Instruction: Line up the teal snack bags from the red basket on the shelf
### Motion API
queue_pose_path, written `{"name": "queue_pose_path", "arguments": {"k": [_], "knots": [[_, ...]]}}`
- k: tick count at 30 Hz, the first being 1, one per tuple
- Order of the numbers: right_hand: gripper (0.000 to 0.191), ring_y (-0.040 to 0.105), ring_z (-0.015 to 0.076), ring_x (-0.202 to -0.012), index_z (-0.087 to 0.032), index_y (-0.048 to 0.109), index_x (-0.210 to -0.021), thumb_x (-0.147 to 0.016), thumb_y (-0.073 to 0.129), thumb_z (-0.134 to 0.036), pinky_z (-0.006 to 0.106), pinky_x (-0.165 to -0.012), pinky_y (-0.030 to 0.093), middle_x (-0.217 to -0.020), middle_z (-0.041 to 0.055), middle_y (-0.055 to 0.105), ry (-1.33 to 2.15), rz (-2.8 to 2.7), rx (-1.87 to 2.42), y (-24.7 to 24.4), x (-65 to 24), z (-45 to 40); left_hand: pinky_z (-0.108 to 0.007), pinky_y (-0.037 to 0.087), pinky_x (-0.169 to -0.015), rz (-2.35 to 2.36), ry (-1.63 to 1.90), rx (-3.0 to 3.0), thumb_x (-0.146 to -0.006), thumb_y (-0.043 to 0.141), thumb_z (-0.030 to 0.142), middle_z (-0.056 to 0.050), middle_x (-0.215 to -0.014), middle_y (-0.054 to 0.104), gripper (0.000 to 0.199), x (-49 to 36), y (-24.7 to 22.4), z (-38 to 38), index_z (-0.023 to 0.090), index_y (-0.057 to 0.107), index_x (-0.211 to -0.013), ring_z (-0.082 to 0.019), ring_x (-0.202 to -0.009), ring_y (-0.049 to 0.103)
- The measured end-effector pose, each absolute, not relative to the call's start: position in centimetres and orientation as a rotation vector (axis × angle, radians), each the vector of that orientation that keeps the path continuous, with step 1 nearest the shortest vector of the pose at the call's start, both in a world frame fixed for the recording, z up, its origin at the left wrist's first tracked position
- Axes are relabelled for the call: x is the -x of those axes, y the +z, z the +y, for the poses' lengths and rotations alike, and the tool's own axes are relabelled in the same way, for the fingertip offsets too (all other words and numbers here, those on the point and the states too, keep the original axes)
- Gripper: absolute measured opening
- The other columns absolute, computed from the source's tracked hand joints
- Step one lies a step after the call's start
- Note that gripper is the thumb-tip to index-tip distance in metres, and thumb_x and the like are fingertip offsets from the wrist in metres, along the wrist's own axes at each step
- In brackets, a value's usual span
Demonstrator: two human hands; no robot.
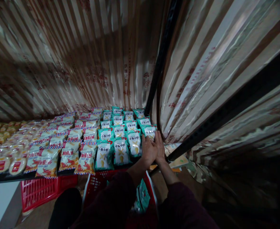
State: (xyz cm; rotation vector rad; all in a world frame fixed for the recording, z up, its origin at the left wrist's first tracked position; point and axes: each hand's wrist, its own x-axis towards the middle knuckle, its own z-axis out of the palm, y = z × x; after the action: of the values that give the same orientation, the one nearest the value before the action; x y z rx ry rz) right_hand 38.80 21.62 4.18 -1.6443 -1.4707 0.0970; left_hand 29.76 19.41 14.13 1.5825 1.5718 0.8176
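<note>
"小鱼小虾" reads plainly on the green packets [104, 154]; the pale packets [86, 159] bear red characters too blurred to read surely, as does the curtain [190, 79]. The end packet [150, 129] lies at the right of its row, just ahead of the fingers: the left hand [149, 152] meets its near edge, the right hand [160, 149] its right side. Fingers fairly straight and close together; whether they grip, I cannot tell. Narrow room separates packet and curtain; the shelf [3, 178] edge lies nearer, above a red basket [90, 186].
</note>
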Motion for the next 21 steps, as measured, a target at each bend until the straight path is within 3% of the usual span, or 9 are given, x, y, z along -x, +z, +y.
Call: {"name": "queue_pose_path", "arguments": {"k": [8, 14, 18, 21], "knots": [[0.057, 0.033, 0.0241, -0.138, -0.020, 0.032, -0.144, -0.089, 0.035, -0.035, 0.048, -0.112, 0.031, -0.148, 0.0100, 0.038, 0.084, -1.538, 1.612, 4.1, -39.2, 22.1, -0.035, 0.030, -0.113, 1.571, 0.826, -1.621, -0.085, 0.039, 0.013, -0.019, -0.141, 0.045, 0.040, -30.0, 13.5, 19.6, 0.009, 0.057, -0.120, -0.024, -0.133, 0.041], [0.057, 0.035, 0.0254, -0.136, -0.018, 0.035, -0.142, -0.088, 0.036, -0.035, 0.048, -0.111, 0.033, -0.146, 0.0116, 0.041, 0.097, -1.552, 1.636, 4.2, -39.5, 22.1, -0.039, 0.033, -0.111, 1.566, 0.821, -1.599, -0.087, 0.037, 0.017, -0.020, -0.140, 0.045, 0.038, -30.0, 13.6, 19.7, 0.010, 0.057, -0.119, -0.027, -0.130, 0.044], [0.058, 0.030, 0.0257, -0.139, -0.017, 0.032, -0.143, -0.088, 0.035, -0.037, 0.049, -0.112, 0.031, -0.149, 0.0121, 0.036, 0.082, -1.538, 1.660, 3.8, -39.7, 21.9, -0.038, 0.031, -0.112, 1.575, 0.847, -1.644, -0.085, 0.039, 0.016, -0.021, -0.143, 0.040, 0.040, -30.2, 13.1, 19.3, 0.007, 0.055, -0.120, -0.027, -0.132, 0.041], [0.058, 0.026, 0.0255, -0.141, -0.016, 0.032, -0.143, -0.089, 0.034, -0.037, 0.050, -0.113, 0.029, -0.150, 0.0130, 0.034, 0.080, -1.553, 1.636, 3.9, -39.8, 21.7, -0.033, 0.033, -0.111, 1.527, 0.901, -1.699, -0.085, 0.038, 0.015, -0.022, -0.138, 0.046, 0.037, -30.3, 12.5, 19.0, 0.006, 0.058, -0.115, -0.024, -0.131, 0.042]]}}
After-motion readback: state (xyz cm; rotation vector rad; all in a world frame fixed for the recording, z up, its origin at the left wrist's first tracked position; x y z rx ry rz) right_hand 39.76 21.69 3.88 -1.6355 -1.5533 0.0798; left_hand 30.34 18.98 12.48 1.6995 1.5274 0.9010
